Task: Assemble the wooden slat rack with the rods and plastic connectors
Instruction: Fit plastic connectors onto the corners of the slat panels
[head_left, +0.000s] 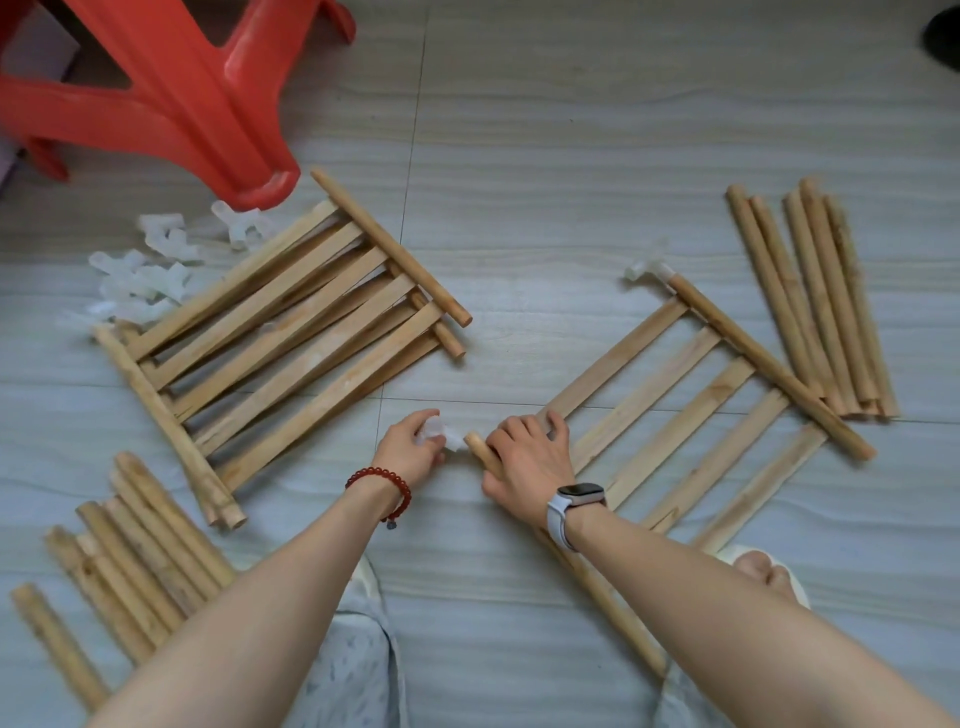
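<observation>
Head view: left fingers (415, 423) pinch connector (441, 434), right fingers (511, 431) grip rod end (475, 442).

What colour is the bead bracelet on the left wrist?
Dark red; the bead bracelet shows clearly in the head view.

Soft even daylight, faint shadows, sharp centre, wide-angle bending and blur at edges

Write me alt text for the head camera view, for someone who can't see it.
Seen from above, the left hand pinches a clear plastic connector beside a rod end held by the right hand, on a slat panel lying on the grey floor. Stacked panels, loose rods and a red stool surround them.
</observation>
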